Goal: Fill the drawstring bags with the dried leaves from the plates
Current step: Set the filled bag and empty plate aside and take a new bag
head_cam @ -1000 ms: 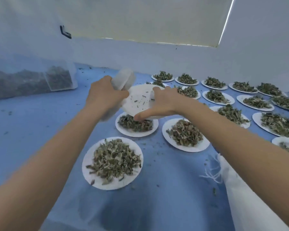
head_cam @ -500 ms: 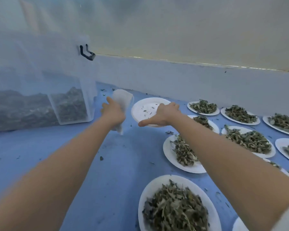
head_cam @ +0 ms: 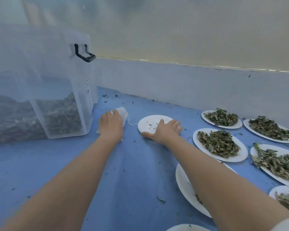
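Lowered since the earlier frame: emptied plate (head_cam: 154, 122), formerly held tilted in the air beside the bag, now lying flat on the blue tabletop (head_cam: 70, 164) under the right hand (head_cam: 164, 130), fingers (head_cam: 175, 123) straight and slightly spread across the plate surface, thumb at the near rim. Likewise brought down: drawstring bag (head_cam: 123, 114), now on the tabletop beneath the left hand (head_cam: 110, 125), near the clear storage bin (head_cam: 40, 90); whether those fingers curl round the bag or merely rest on it cannot be told from this angle. Judged meaning: one plate's leaves transferred, one filling cycle complete, bag apparently being set aside with its mouth not visibly drawn shut. Remaining work considerable: several full plates (head_cam: 219, 145) of dried leaves (head_cam: 218, 142) at right, untouched. Materials: plate thin, white, round, shallow-rimmed, bearing only dark crumbs; bag white, soft, fine-woven, with a thin loose string (head_cam: 131, 124) trailing toward the plate; leaves olive-green, curled, brittle-looking, heaped in loose mounds; tabletop covering smooth, matte, littered with leaf fragments; bin translucent, rigid, black-latched, partly filled with similar leaf matter.
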A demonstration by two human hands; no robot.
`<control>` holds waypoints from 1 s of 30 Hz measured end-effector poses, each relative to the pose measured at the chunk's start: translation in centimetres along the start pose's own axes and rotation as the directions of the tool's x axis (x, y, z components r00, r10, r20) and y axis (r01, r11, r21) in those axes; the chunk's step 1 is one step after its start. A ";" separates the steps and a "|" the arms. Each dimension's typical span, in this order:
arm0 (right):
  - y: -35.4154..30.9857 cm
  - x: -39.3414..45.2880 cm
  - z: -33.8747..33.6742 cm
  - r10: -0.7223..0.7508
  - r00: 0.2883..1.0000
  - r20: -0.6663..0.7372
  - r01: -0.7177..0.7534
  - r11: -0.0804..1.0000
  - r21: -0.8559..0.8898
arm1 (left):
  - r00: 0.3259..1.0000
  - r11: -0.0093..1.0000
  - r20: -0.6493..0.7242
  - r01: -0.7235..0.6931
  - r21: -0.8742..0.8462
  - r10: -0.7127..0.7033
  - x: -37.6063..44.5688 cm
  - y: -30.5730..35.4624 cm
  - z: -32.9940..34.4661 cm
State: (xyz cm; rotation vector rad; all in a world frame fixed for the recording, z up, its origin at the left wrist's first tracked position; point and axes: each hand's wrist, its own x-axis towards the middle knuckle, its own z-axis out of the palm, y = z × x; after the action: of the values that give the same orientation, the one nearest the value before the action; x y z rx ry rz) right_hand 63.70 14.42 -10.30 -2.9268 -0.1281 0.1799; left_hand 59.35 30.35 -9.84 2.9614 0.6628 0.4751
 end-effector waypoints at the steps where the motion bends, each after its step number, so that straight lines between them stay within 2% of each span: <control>1: 0.1 -0.1 0.0 -0.031 0.999 -0.011 0.031 1.000 -0.004 | 0.998 0.998 -0.048 -0.041 0.041 0.043 -0.2 0.4 0.1; 4: 0.4 -1.4 -0.4 -0.124 0.991 -0.051 0.124 0.992 0.005 | 0.978 0.989 -0.142 -0.148 0.020 0.150 -1.1 1.9 0.1; 9: 0.7 -5.2 -1.8 -0.236 0.967 -0.097 0.240 0.970 0.031 | 0.964 0.949 -0.114 -0.257 -0.181 0.239 -4.3 4.6 -1.8; 13: 1.6 -8.6 -3.4 -0.261 0.958 -0.114 0.261 0.965 -0.020 | 0.972 0.921 -0.101 -0.233 -0.311 0.212 -7.1 4.8 -4.4; 20: 3.3 -15.5 -7.1 -0.312 0.945 -0.100 0.297 0.944 -0.141 | 0.967 0.870 -0.043 -0.243 -0.430 0.249 -12.5 5.0 -9.4; 26: 5.8 -23.6 -9.4 -0.362 0.928 -0.092 0.341 0.921 -0.188 | 0.956 0.831 0.024 -0.240 -0.502 0.291 -18.5 5.7 -13.1; 30: 9.1 -30.6 -9.8 -0.352 0.930 -0.110 0.328 0.926 -0.190 | 0.926 0.800 0.076 -0.275 -0.533 0.369 -25.0 7.1 -15.5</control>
State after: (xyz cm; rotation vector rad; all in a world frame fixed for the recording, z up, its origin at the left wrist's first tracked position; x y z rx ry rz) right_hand 35.36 0.61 0.72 -3.0079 -0.6544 -0.1003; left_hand 35.88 13.32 -1.21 2.5471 -0.0123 0.3330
